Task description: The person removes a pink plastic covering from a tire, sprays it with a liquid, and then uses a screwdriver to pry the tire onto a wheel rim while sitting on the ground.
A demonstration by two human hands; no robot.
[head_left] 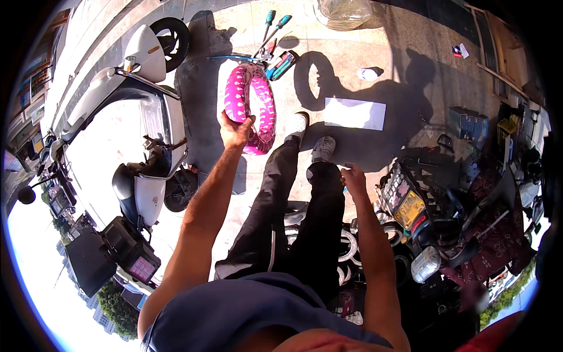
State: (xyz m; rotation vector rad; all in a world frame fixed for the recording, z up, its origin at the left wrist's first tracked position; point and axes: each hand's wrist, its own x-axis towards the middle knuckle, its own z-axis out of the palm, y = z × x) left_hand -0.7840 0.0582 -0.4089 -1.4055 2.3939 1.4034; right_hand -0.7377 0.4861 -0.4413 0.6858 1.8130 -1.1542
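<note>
At left of the frame, a white scooter [149, 58]. Upper centre, the pink ring [236, 94], seemingly raised off the floor [363, 47], gripped by the left hand [236, 131] at its lower left side. Just beyond, tools [280, 66]; right of centre, white paper [355, 114]. Beside the right knee [324, 176], curled right hand [354, 178]; cannot tell whether holding anything. With only this one-sided grip, risk of tilting or slipping onto the tools and scuffing.

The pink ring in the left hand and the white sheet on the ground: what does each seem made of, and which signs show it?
Pink ring: surface probably glossy plastic film, judging by its shiny patches; core unclear.
White sheet: perhaps paper or thin card, seemingly matte, being thin, flat and straight-edged.
</note>
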